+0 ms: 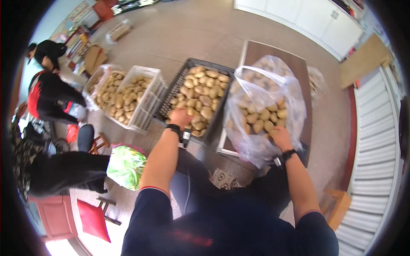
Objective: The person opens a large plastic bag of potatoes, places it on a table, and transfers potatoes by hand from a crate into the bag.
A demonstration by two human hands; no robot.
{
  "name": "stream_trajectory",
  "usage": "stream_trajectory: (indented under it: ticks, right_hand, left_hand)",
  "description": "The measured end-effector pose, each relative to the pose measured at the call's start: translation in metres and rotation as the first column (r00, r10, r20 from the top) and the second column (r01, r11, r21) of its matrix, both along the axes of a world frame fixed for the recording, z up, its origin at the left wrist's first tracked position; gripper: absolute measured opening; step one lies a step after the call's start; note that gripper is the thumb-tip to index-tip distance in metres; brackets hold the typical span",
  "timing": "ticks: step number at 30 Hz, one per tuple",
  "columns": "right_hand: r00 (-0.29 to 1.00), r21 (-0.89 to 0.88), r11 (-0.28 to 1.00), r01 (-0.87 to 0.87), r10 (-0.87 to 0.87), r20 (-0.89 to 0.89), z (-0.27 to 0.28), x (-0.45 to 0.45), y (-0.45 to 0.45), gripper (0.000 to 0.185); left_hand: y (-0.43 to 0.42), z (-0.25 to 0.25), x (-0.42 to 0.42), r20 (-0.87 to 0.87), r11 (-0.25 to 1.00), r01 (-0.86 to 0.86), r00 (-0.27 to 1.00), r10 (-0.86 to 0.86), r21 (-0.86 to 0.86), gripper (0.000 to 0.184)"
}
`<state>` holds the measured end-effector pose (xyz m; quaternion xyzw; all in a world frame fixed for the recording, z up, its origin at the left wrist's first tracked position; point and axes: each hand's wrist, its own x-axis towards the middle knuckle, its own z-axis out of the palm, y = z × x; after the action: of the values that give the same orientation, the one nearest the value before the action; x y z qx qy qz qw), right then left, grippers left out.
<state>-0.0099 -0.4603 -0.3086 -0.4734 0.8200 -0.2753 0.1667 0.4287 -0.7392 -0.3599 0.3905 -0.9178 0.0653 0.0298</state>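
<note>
My left hand (180, 117) is low over the near left side of a black plastic crate (164, 100) filled with potatoes (200, 90). Its fingers are curled down among the potatoes, and what they hold is hidden. At the mouth of a clear plastic bag (260, 79), my right hand (280, 137) has its fingers bent round a potato near the bag's front. More potatoes (258, 125) fill the bag, which stands on a brown-topped low table (252, 51) to the right of the crate. Both wrists wear dark bands.
A white crate (147, 104) of potatoes stands left of the black one, beside a bag of potatoes (106, 91). Other people (53, 96) bend over at the left. A bright green bag (126, 166) and a red-cushioned chair (94, 219) are near my left side.
</note>
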Motion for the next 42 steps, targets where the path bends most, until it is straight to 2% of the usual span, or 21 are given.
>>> stream_trajectory:
  ticks: [3,5,7,8,9,11,12,13,14,15,16,17,20,22,28,30,35,38,39,40,42]
  right_hand:
    - [1.0,-0.055,0.998,-0.002,0.001,-0.019,-0.01,-0.003,-0.005,0.033]
    - [0.978,-0.027,0.99,0.141,-0.135,0.161,-0.001,0.0,-0.001,0.036]
    - [0.99,-0.1,0.989,0.108,-0.097,0.101,-0.015,-0.007,0.0,0.036]
    - [0.993,-0.161,0.987,0.015,-0.034,-0.113,-0.021,-0.009,0.001,0.035]
    - [0.991,-0.049,0.996,0.07,-0.064,0.121,-0.042,-0.022,-0.005,0.034]
    - [0.987,-0.014,0.998,0.059,-0.056,0.153,-0.021,-0.013,-0.001,0.043]
    - [0.947,-0.007,0.991,0.136,-0.128,0.296,-0.022,-0.009,-0.003,0.044]
    - [0.998,-0.049,0.998,0.05,-0.048,0.04,-0.017,-0.009,-0.001,0.042]
    - [0.995,-0.006,0.997,0.08,-0.079,0.062,-0.011,-0.006,-0.002,0.04]
    - [0.974,0.029,0.994,0.109,-0.112,0.196,0.009,0.005,-0.001,0.038]
    - [0.94,0.038,0.99,0.136,-0.141,0.31,0.007,0.005,-0.003,0.035]
    - [0.919,0.034,0.989,0.143,-0.145,0.366,0.008,0.007,-0.004,0.032]
    - [0.883,0.039,0.989,0.143,-0.146,0.446,0.01,0.006,-0.004,0.027]
    - [0.869,0.057,0.989,0.137,-0.147,0.473,0.01,0.005,-0.004,0.024]
    - [0.783,-0.044,0.977,0.208,-0.14,0.606,0.018,0.001,-0.004,0.028]
    - [0.683,-0.089,0.954,0.287,-0.139,0.717,0.03,0.013,-0.005,0.032]
    - [0.6,-0.29,0.954,-0.076,0.276,0.751,0.054,0.033,-0.011,0.031]
    - [0.78,-0.3,0.952,0.066,0.139,0.61,0.021,0.03,-0.017,0.024]
    - [0.828,-0.3,0.944,0.136,0.058,0.558,0.005,0.028,-0.02,0.022]
    - [0.948,-0.207,0.974,0.089,-0.019,0.317,-0.016,0.023,-0.024,0.024]
    - [0.845,-0.145,0.965,0.22,-0.114,0.522,0.011,0.04,-0.008,0.032]
  left_hand:
    - [0.01,0.039,-0.003,0.378,0.971,0.228,0.895,-0.237,0.068,0.013]
    - [0.017,0.047,-0.013,0.466,0.973,0.149,0.858,-0.217,0.177,0.019]
    - [0.012,0.011,-0.015,0.163,0.953,-0.124,0.983,0.081,0.277,0.023]
    - [0.015,0.029,-0.018,0.126,0.937,-0.198,0.978,0.168,0.287,0.026]
    - [0.02,0.049,-0.021,0.087,0.916,-0.269,0.963,0.254,0.298,0.029]
    - [0.032,0.073,-0.026,0.106,0.915,-0.298,0.954,0.279,0.272,0.028]
    - [0.023,0.05,-0.02,0.041,0.911,-0.292,0.955,0.293,0.29,0.029]
    - [0.021,0.026,-0.019,0.043,0.904,-0.33,0.943,0.331,0.271,0.029]
    - [0.018,0.0,-0.021,-0.349,0.68,-0.225,0.722,0.597,0.698,0.028]
    - [0.017,-0.021,-0.023,-0.465,0.437,0.159,0.275,0.842,0.885,0.028]
    - [0.016,-0.029,-0.021,-0.243,0.301,0.616,-0.179,0.953,0.728,0.03]
    - [0.02,-0.015,-0.022,-0.247,0.317,0.611,-0.199,0.948,0.725,0.03]
    - [0.037,0.048,-0.038,-0.344,0.326,0.393,-0.028,0.939,0.86,0.028]
    - [0.04,0.063,-0.042,-0.27,0.251,0.305,0.022,0.962,0.919,0.027]
    - [0.042,0.07,-0.047,-0.291,0.262,0.276,0.069,0.954,0.925,0.033]
    - [0.051,0.091,-0.05,-0.244,0.218,0.285,0.057,0.968,0.933,0.03]
    - [0.039,0.045,-0.022,-0.369,0.252,0.419,0.228,0.901,0.872,0.019]
    - [0.033,0.051,-0.018,-0.21,0.062,0.591,0.186,0.96,0.805,0.013]
    - [0.028,0.048,-0.016,-0.312,0.122,0.556,0.262,0.913,0.822,0.016]
    - [0.024,0.045,-0.013,-0.406,0.192,0.523,0.331,0.852,0.83,0.019]
    - [0.049,0.074,-0.03,-0.307,0.218,0.397,0.175,0.935,0.891,0.023]
